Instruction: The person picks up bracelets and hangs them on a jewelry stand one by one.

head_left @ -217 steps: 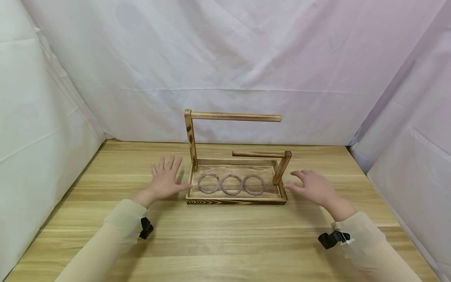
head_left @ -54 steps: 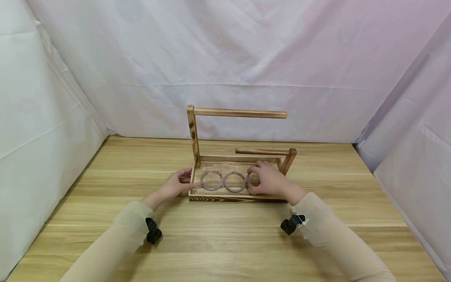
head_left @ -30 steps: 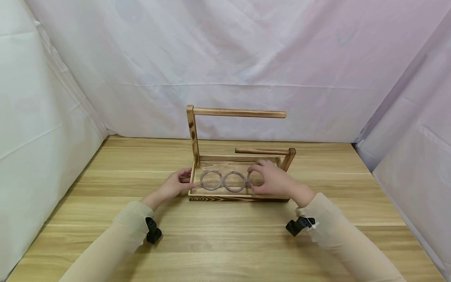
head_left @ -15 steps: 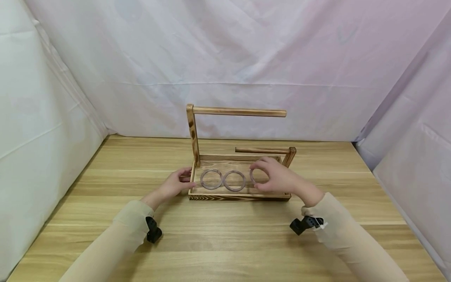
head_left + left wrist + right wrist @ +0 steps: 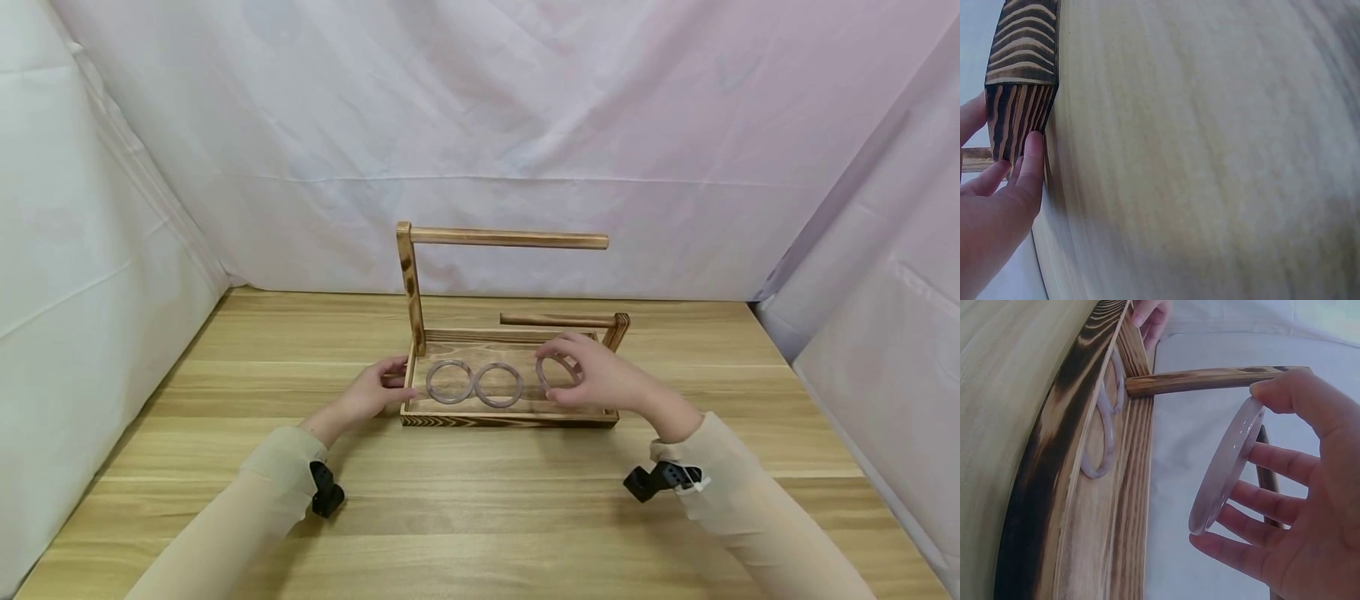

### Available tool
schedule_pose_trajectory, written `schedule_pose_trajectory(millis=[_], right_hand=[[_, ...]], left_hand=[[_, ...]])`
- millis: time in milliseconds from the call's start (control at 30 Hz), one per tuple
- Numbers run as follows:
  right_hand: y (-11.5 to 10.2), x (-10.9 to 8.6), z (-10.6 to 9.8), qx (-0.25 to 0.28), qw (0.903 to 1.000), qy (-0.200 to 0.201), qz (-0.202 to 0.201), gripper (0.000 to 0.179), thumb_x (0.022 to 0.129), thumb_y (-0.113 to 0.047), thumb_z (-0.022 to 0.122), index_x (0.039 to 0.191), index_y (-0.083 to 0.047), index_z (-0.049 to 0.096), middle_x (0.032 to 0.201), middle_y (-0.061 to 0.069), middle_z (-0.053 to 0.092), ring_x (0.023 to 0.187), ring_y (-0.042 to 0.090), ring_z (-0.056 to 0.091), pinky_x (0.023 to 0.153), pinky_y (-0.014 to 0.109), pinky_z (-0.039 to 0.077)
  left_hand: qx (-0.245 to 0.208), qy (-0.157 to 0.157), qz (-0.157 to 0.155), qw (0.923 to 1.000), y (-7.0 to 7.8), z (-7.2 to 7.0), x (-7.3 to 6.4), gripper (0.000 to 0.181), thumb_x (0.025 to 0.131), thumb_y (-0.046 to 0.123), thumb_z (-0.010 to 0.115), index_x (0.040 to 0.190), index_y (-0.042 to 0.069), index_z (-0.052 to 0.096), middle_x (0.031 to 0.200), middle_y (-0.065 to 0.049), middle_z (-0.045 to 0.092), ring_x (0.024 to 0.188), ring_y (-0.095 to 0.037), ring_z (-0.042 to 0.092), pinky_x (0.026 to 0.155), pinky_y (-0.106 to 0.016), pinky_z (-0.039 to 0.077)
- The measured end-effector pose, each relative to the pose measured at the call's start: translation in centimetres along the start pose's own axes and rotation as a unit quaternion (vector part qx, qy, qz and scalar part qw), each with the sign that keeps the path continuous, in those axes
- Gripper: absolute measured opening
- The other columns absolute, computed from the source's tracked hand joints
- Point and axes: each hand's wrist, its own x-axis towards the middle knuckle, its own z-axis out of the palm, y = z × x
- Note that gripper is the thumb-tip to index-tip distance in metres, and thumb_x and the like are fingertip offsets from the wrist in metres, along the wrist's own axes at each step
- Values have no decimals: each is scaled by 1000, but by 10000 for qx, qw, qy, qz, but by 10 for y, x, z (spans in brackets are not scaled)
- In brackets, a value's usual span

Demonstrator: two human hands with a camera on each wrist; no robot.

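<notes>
A pale purple, glossy bangle [image 5: 1225,467] is held by its edge between the thumb and fingertips of my right hand [image 5: 606,382], tilted and lifted above the right part of the wooden tray stand [image 5: 510,421]. Two similar bangles lie flat side by side in the tray, a left bangle [image 5: 450,402] and a middle bangle [image 5: 498,405]. My left hand [image 5: 366,395] grips the tray's left end, thumb over the rim and fingers against the outer side. In the left wrist view, fingertips [image 5: 1034,147] press the dark-grained end wall.
From the stand's left post [image 5: 411,292] a long upper bar [image 5: 510,238] runs rightward with a free end. A shorter, lower bar [image 5: 555,320] points left from the right post [image 5: 617,332]. White cloth [image 5: 480,150] hangs behind the wood-grain table [image 5: 465,517].
Both hands came to the tray from its sides. My right hand took hold of the rightmost bangle, then lifted and tilted it, drawing it slightly right. The left hand has stayed at the tray's end lately.
</notes>
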Motion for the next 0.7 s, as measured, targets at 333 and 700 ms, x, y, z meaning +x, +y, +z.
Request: schedule_pose_trajectory(millis=[333,700], right_hand=[[-2,-4,-11,487,9987,118,-120,46,80,-17,71,123,-12,56,121,7,52,110,24,51,79,40,53],[-4,-6,-22,804,9951,405,-418,50,80,-8,70,126,-4,51,122,11,54,104,24,54,75,35,54]], left_hand=[[-89,-11,-4,10000,-2,0,1,65,90,10,61,143,-8,27,136,-29,42,123,-41,46,97,-42,47],[-86,-21,17,10000,-4,0,2,64,90,10,61,143,-7,28,135,-28,43,122,-40,47,96,-40,48]])
